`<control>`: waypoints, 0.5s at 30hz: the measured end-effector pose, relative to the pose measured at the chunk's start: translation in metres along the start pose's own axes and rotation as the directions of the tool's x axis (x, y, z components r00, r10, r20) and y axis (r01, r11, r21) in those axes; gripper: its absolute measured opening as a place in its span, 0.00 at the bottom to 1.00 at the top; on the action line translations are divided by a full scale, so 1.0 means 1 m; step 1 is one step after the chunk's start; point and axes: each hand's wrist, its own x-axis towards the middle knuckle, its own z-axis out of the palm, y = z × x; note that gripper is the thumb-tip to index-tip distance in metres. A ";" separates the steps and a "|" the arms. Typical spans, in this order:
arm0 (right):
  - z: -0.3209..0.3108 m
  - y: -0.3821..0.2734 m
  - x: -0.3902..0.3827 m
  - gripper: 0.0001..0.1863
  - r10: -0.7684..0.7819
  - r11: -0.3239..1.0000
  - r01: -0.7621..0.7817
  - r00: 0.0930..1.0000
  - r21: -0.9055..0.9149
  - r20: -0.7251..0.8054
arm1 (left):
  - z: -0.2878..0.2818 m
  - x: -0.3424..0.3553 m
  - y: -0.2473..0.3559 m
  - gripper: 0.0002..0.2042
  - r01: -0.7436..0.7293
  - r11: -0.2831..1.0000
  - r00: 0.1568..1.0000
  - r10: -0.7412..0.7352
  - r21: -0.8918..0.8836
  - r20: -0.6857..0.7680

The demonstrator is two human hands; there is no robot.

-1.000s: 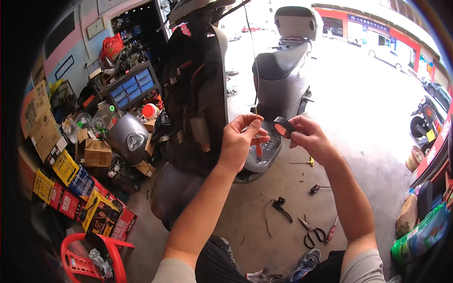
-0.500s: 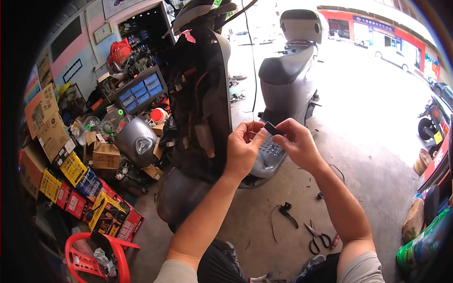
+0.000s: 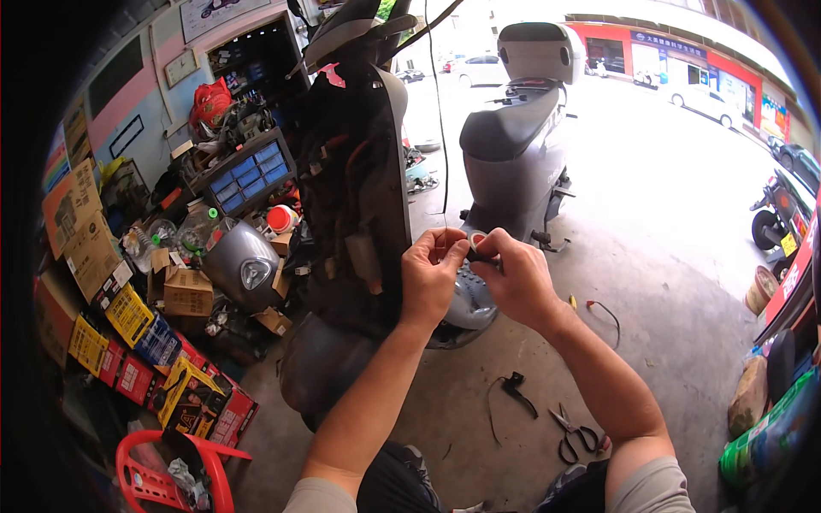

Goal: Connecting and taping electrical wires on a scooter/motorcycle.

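Both my hands meet at chest height in front of the stripped front panel (image 3: pixel 363 188) of a grey scooter. My right hand (image 3: pixel 519 275) is closed on a small roll of black tape (image 3: pixel 477 240), whose pale and reddish core faces me. With thumb and forefinger pinched, my left hand (image 3: pixel 431 275) holds what looks like a thin wire, mostly hidden by the fingers. The two hands' fingertips nearly touch at the roll. Behind them a thin black cable (image 3: pixel 441 128) hangs down. The scooter's footboard (image 3: pixel 470 299) shows just below my hands.
Scissors (image 3: pixel 575 434), a black brake lever (image 3: pixel 518 393) and a short cable (image 3: pixel 605 318) lie on the concrete floor. Boxes (image 3: pixel 137 321), a grey scooter cover (image 3: pixel 248 265) and a red plastic stool (image 3: pixel 137 470) crowd the left. The scooter seat (image 3: pixel 505 128) stands ahead.
The tape roll has turned from edge-on to showing its core. My hands have shifted slightly left and down in view, still close together. The view has moved slightly.
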 end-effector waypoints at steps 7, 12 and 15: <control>0.003 0.001 -0.001 0.12 -0.018 1.000 0.018 0.999 -0.008 -0.030 | 0.002 0.000 -0.004 0.03 -0.045 0.997 0.998 0.047 0.059 -0.032; 0.002 0.003 -0.002 0.12 -0.005 0.999 0.004 1.000 -0.033 -0.028 | 0.002 0.002 -0.008 0.02 -0.050 0.997 0.999 0.050 0.063 0.003; 0.004 0.003 -0.004 0.12 0.005 1.000 -0.006 1.000 -0.023 -0.028 | 0.000 0.003 -0.011 0.02 -0.051 0.996 0.999 0.050 0.077 0.013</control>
